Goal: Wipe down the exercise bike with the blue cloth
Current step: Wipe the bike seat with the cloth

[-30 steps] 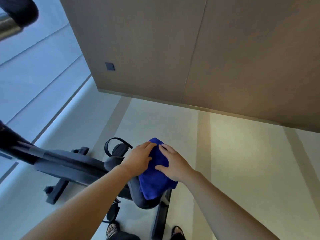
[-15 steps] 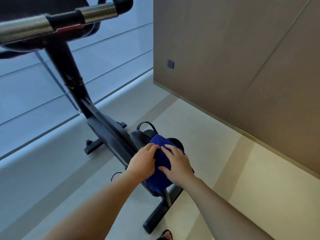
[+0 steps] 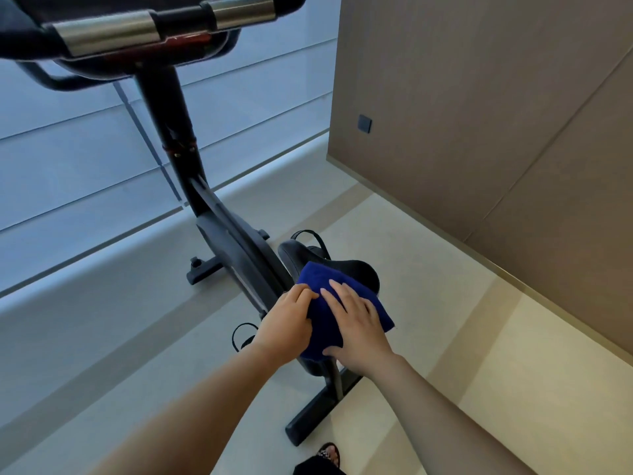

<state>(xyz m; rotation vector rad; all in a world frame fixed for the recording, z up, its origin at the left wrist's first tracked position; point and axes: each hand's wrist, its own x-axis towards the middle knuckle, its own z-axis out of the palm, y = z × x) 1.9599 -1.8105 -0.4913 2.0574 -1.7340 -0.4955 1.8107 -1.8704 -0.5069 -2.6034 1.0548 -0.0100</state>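
A black exercise bike stands on the pale floor, its handlebar with chrome grips at the top left. The blue cloth lies draped over the black saddle. My left hand holds the cloth's left edge with curled fingers. My right hand lies flat on top of the cloth and presses it onto the saddle, the thumb at the cloth's near edge. Most of the saddle is hidden under the cloth and my hands.
A window wall with a low ledge runs behind the bike on the left. A brown panelled wall stands on the right with a small dark socket. The bike's rear foot bar and a patterned shoe are near the bottom edge.
The view has swung left and up, bringing the handlebar and post into sight. Both hands stay on the cloth over the saddle; the cloth now spreads further to the right.
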